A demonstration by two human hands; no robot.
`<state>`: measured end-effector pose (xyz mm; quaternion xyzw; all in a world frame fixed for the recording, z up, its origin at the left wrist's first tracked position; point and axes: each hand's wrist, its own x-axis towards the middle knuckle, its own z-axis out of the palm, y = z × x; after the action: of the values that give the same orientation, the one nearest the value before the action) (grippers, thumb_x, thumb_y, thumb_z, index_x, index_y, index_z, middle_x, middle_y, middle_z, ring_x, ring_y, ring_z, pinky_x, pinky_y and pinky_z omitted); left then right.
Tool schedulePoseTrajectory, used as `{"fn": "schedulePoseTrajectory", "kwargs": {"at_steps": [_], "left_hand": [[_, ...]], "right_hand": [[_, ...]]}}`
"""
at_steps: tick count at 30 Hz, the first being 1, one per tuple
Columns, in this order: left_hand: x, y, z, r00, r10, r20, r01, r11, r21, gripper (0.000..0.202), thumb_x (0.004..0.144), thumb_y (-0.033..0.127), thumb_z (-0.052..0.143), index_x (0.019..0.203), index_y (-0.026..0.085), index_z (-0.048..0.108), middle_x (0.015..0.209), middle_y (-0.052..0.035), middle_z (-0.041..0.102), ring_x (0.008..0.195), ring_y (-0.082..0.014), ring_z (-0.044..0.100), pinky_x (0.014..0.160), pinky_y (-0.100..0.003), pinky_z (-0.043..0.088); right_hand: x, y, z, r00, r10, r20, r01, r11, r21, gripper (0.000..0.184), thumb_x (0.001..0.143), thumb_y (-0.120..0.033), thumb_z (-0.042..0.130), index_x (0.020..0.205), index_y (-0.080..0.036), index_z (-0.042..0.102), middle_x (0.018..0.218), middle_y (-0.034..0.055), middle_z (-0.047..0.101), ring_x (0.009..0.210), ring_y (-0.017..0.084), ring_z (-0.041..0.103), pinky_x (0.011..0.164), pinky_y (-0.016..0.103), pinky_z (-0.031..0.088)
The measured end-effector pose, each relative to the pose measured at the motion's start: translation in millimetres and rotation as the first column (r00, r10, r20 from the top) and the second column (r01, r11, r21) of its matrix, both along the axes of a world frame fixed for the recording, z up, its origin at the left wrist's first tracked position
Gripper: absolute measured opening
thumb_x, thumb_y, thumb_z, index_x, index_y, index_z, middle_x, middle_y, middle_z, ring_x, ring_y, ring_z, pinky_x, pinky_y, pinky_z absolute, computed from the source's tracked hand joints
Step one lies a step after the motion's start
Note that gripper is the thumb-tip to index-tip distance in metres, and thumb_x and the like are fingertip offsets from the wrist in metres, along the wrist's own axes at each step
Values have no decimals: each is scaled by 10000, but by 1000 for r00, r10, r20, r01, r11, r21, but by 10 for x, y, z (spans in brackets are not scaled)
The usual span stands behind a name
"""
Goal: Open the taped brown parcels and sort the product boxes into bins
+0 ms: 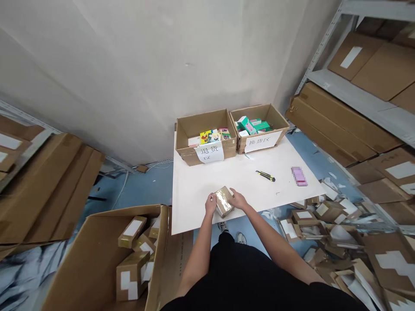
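Note:
Between my two hands is a small brown cardboard box (223,200) with shiny clear tape over its top, close to the near edge of the white table (194,190). My left hand (210,204) grips the box's left side, fingers curled round it. On the other side, my right hand (238,199) presses against the right edge, its fingers partly over the top. Beyond my right hand lies a yellow and black utility knife (265,176). A pink-purple phone-shaped item (298,176), blurred out, rests farther right.
Two open cartons with handwritten paper signs, a left carton (207,160) and a right carton (259,147), stand at the table's back, holding small boxes. A large carton (97,233) of parcels is at lower left. Opened boxes (324,224) litter the floor at right, beside shelving (356,97).

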<state>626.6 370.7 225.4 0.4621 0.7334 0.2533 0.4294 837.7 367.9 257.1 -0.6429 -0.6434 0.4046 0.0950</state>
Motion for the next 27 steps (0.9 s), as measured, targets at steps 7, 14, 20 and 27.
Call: {"fn": "schedulePoseTrajectory", "kwargs": {"at_steps": [7, 14, 20, 27], "left_hand": [[237, 726, 333, 973, -25, 228, -24, 977, 212, 318, 967, 453, 584, 1164, 249, 728, 1324, -72, 742, 1214, -232, 688, 1093, -377, 502], [337, 941, 110, 924, -238, 298, 170, 956, 238, 129, 838, 198, 672, 942, 207, 748, 1529, -100, 597, 1367, -265, 602, 1152, -421, 474], [394, 840, -136, 886, -439, 147, 406, 890, 210, 380, 798, 100, 683, 1155, 219, 739, 1657, -102, 433, 1457, -287, 511, 1195, -439, 444], [281, 1784, 214, 786, -586, -197, 609, 789, 84, 803, 702, 163, 824, 1460, 262, 580, 1713, -85, 348, 1563, -351, 328, 1266, -446, 328]], "right_hand": [[-12, 355, 97, 986, -163, -16, 163, 971, 177, 865, 947, -289, 534, 1706, -232, 124, 1311, 105, 680, 1097, 249, 677, 947, 345, 526], [-75, 598, -89, 956, -151, 252, 135, 988, 80, 698, 933, -176, 534, 1617, -237, 406, 1399, 134, 588, 1176, 253, 653, 999, 333, 514], [-81, 582, -315, 941, -105, 323, 111, 994, -1, 777, 887, -50, 506, 1635, -219, 379, 1620, 158, 410, 1416, 274, 521, 1106, 347, 479], [137, 901, 22, 957, -139, 254, 113, 987, 114, 709, 965, -155, 514, 1651, -240, 355, 1724, 138, 275, 1546, 298, 347, 1187, 431, 410]]}}
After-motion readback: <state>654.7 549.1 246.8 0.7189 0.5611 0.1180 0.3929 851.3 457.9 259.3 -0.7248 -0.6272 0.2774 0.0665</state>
